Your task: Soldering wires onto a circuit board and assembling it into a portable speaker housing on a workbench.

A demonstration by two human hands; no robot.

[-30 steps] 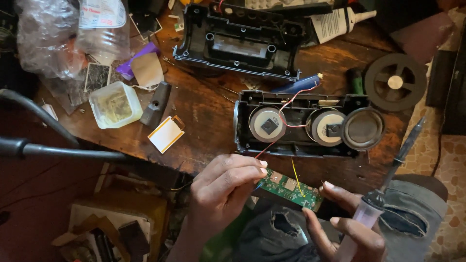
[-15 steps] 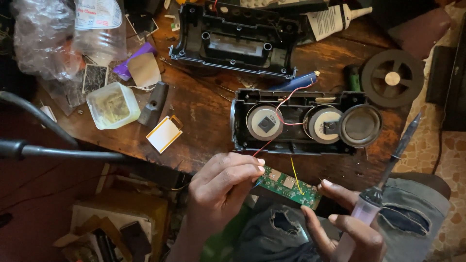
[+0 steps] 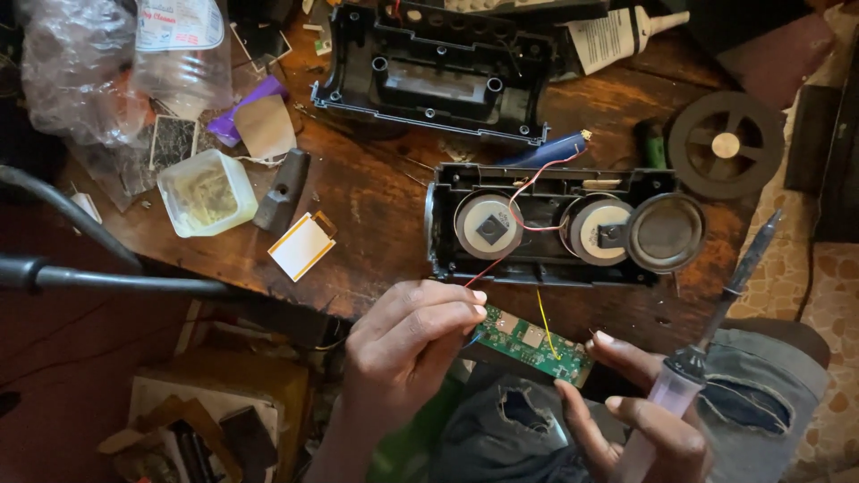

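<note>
Head view: left hand pinched together on the near end of a green circuit board, fingertips meeting at its left edge. Right hand wrapped around a soldering iron with a translucent handle; its forefinger props the board's right end from below. Board held just off the tabletop edge, over the lap.

Red and yellow wires run from the board up into the opened speaker housing, which lies on the tabletop just beyond the hands — two round drivers and a passive cone showing.

Risk, as a judgement: the wires look thin and taut; a pull or twist of the board could tear a joint. The iron's tip points up past the housing — a slip could scorch plastic or a finger.

Pose: left wrist bent inward, knuckles up; right palm up, fingers half curled.

Further out: second black shell, small tub, glue tube.
</note>
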